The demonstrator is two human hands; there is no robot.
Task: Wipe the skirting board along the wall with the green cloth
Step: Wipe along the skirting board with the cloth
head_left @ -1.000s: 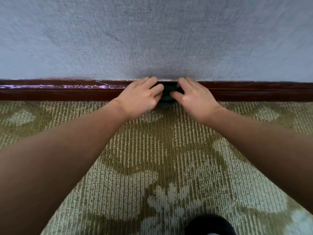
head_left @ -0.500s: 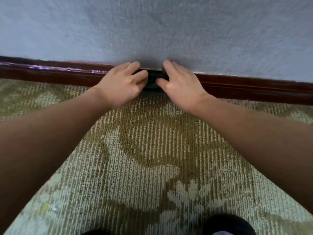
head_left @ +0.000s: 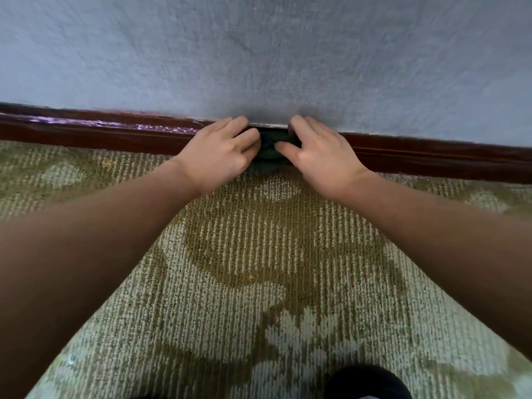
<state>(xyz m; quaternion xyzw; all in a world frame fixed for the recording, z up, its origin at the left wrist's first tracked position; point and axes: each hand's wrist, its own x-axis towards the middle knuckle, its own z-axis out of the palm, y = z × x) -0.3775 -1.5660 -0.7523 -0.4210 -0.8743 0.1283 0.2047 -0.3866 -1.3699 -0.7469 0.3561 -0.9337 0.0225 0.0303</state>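
Compared with 0.5 s ago, the 2 hands and the wad between them have shifted a little to the right along the wall: the small orange speck [head_left: 251,276] on the carpet [head_left: 259,231] then lay just right of the wad and now lies just left of it; the grip itself looks unchanged, and the board slants across the view much as before; the green cloth [head_left: 269,158] is bunched into a dark lump pressed against the front face of the skirting board [head_left: 431,156], with its lower edge touching the carpet; so much of it is covered that its own long axis cannot be told; the dark brown board runs left to right along the foot of the grey-blue wall [head_left: 259,53], dropping toward the right in the view, with purple glare on its top edge at the left; the left hand [head_left: 218,152] holds the cloth's left side, fingers curled close together over the board's top edge; the right hand [head_left: 322,156] holds the right side, fingers bent over the top edge and thumb stretched left onto the cloth; the 2 hands hide most of the cloth and the board behind it; both bare forearms reach in from the near corners; a black shape [head_left: 370,383] sits at the near edge, too cut off to identify.
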